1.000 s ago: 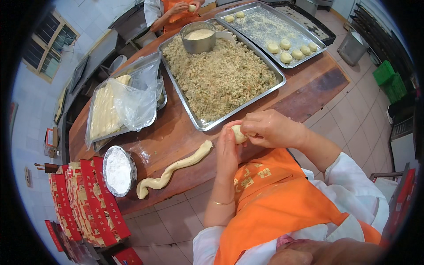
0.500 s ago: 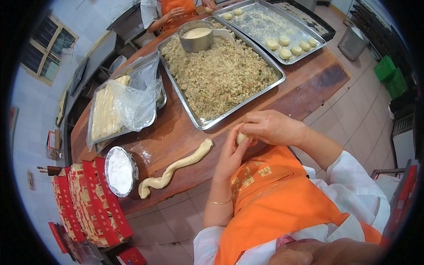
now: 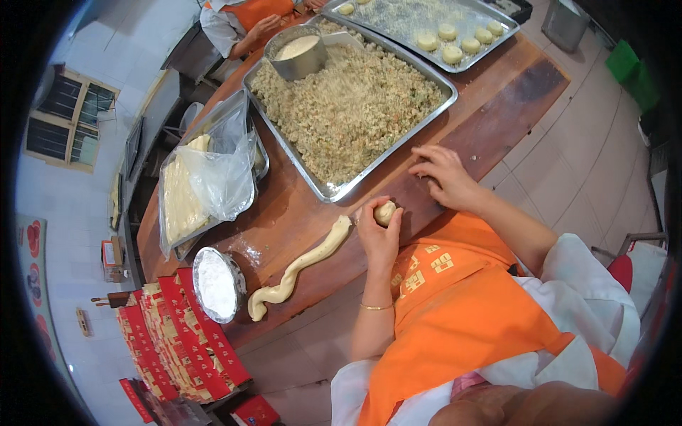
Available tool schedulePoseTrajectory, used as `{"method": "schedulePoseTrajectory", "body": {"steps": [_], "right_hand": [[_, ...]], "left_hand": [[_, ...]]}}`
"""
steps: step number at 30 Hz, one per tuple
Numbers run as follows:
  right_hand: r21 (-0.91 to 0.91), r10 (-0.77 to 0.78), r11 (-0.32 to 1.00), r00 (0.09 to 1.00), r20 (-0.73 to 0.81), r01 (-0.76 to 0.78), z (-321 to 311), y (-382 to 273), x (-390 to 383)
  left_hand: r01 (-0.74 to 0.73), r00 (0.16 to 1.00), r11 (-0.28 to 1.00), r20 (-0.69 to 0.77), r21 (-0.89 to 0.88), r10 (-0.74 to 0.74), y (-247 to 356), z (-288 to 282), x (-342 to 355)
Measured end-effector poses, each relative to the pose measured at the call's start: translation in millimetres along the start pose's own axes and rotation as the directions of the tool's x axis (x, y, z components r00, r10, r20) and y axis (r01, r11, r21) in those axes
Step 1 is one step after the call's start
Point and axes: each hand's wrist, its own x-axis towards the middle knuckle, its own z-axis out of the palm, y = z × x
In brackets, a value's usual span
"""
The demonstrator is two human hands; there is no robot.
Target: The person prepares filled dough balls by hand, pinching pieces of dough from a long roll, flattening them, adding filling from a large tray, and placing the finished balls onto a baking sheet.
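Near the table's front edge, my left hand (image 3: 379, 240) is closed around a small round dough ball (image 3: 385, 213), its top showing between thumb and fingers. My right hand (image 3: 449, 177) is apart from it, to the right, over the bare wood by the corner of the filling tray (image 3: 398, 151). Its fingers are stretched out, and nothing shows in them. A long, wavy dough rope (image 3: 300, 268) lies on the table left of my left hand. Crumbly, speckled filling (image 3: 348, 113) is heaped in the tray, with a metal pot (image 3: 297, 55) of pale powder standing on it.
A bowl of white flour (image 3: 217, 285) and stacked red printed packaging (image 3: 186, 330) are at the left. Behind them lies a plastic-covered tray of dough (image 3: 186, 186). Several dough rounds (image 3: 452, 54) sit on a floured tray (image 3: 398, 18) at the back. Across the table is another person (image 3: 249, 25).
My right hand has let go of the dough ball and moved right, its fingers opening. My left hand keeps the ball. The view has shifted, so the table's things sit differently in the picture.
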Motion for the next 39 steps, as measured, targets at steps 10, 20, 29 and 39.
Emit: {"method": "schedulePoseTrajectory", "body": {"steps": [10, 20, 29, 39], "right_hand": [[0.158, 0.105, 0.985, 0.975, -0.195, -0.074, -29, -11, -11], [0.274, 0.154, 0.956, 0.977, -0.15, -0.109, -27, -6, -15], [0.311, 0.164, 0.944, 0.975, -0.148, -0.111, -27, -5, -15], [0.36, 0.188, 0.925, 0.969, -0.158, -0.121, -37, -5, -19]], "left_hand": [[-0.139, 0.987, 0.986, 0.094, 0.09, 0.13, -5, -8, 11], [-0.396, 0.914, 0.879, 0.205, 0.267, 0.35, -5, -22, 16], [-0.272, 0.962, 0.931, 0.098, 0.245, 0.255, -10, -5, 20], [-0.207, 0.969, 0.954, 0.177, 0.219, 0.17, 3, 17, 16]]}}
